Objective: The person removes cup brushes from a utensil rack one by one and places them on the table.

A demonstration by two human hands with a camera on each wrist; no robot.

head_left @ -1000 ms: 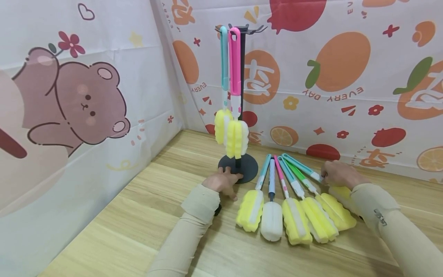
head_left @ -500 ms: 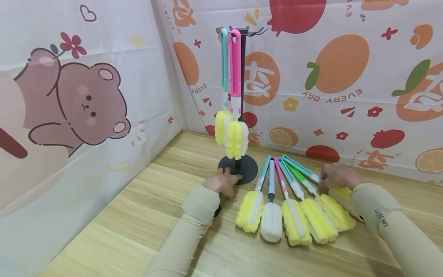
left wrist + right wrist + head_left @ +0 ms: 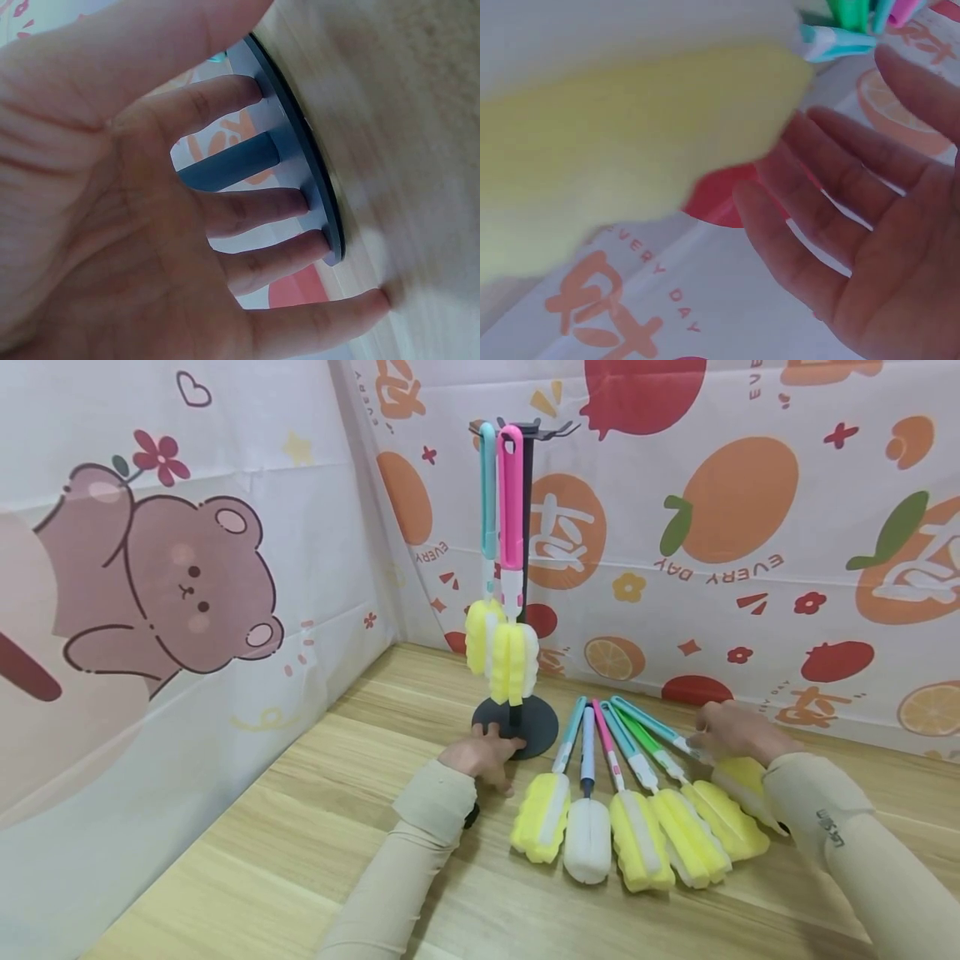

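My left hand (image 3: 483, 756) spreads its fingers on the round black base (image 3: 542, 727) of an upright rack. In the left wrist view several fingertips press on that base (image 3: 327, 225), and one rests on the wood. My right hand (image 3: 742, 733) hovers beside the rightmost sponge bottle brush (image 3: 746, 785), which has a teal handle and yellow sponge. The right wrist view shows those fingers loosely extended behind the yellow sponge (image 3: 645, 127), thumb apart, gripping nothing. A teal-handled brush (image 3: 488, 493) and a pink-handled brush (image 3: 511, 510) hang from the rack's hooks.
Several more brushes lie fanned on the wooden table (image 3: 300, 827), including a white-sponged one (image 3: 588, 842), a pink-handled one (image 3: 641, 843) and a green-handled one (image 3: 726, 818). Printed cloth (image 3: 630, 593) stands behind; another printed sheet (image 3: 315, 568) rises at the left.
My right hand's fingers have loosened and lifted slightly from the rightmost brush's neck. The left hand stays on the base, and the hanging brushes have not moved.
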